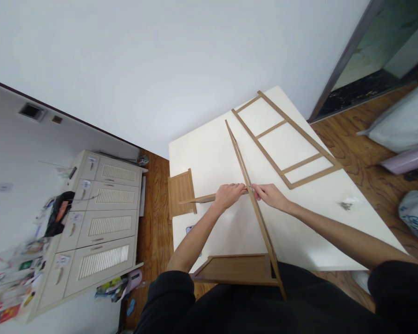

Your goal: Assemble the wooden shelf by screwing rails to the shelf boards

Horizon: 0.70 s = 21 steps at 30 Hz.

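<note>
A wooden ladder-like frame [240, 155] stands on edge across the table, running from the far side to my body. My left hand [229, 195] is closed around a wooden shelf panel [204, 199], seen nearly edge-on, whose end meets the frame's left side. On the frame's other side, my right hand [270, 195] pinches at the joint, with a small shiny metal piece at its fingertips, too small to name. Another shelf panel [237, 268] joins the frame at the near end, close to my body.
A second wooden frame [272, 130] lies flat on the white table [209, 153]. A slatted wooden panel [181, 192] rests at the left edge, near a phone [189, 229]. A small plastic bag of hardware [347, 204] lies at right. A white cabinet [104, 222] stands beyond the floor at left.
</note>
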Available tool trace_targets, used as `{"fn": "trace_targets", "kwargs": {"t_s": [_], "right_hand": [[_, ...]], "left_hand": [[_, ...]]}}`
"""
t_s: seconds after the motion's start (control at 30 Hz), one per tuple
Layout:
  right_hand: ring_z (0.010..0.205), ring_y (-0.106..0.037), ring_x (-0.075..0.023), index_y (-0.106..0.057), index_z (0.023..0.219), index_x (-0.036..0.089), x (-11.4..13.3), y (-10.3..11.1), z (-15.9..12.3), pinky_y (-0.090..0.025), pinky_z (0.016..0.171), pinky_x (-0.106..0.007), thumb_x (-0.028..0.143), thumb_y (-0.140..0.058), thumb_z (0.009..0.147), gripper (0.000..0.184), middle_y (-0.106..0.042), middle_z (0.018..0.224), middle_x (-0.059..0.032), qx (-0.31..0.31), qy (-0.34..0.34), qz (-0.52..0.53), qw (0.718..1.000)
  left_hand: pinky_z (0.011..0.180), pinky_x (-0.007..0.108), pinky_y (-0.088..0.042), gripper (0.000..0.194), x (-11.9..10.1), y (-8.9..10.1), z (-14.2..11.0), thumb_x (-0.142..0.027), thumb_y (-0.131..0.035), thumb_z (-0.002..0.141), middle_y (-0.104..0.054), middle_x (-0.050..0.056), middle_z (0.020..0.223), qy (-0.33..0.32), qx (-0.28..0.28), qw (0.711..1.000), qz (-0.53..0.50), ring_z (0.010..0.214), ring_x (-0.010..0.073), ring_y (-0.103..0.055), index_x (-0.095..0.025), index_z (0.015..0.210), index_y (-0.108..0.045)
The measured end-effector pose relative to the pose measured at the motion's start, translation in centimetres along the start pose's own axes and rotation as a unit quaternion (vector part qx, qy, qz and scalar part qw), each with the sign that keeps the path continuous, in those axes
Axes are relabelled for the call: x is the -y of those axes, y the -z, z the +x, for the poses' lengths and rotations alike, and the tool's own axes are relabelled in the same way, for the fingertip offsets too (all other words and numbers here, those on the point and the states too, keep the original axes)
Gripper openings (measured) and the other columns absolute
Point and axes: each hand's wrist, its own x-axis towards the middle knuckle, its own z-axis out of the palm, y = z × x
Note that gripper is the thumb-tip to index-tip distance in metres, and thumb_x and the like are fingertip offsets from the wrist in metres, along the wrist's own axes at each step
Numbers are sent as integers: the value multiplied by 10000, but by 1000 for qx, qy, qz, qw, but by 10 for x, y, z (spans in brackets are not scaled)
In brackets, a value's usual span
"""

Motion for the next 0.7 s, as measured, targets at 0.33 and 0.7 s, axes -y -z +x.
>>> {"fn": "trace_targets", "kwargs": {"t_s": [0.33, 0.7], "right_hand": [[517, -591, -132, -587, 1029, 181, 27, 18, -6, -456, 463, -235, 533, -491, 949, 373, -685, 680, -46, 64, -139, 189, 970], [997, -639, -280, -669, 1012, 218, 3, 33, -4, -505, 907, -431, 475, -418, 984, 361, -709, 1033, -143, 22, 257, -271, 927]], "left_hand": [[676, 254, -452, 392, 0, 7, 0, -500, -318, 1038, -739, 70, 994, 0, 6, 1000, -19, 937, 195, -709, -222, 1099, -587], [676, 250, -450, 418, 0, 7, -1, -514, -288, 1038, -739, 57, 999, -3, 0, 1000, -13, 940, 193, -704, -224, 1093, -585]]}}
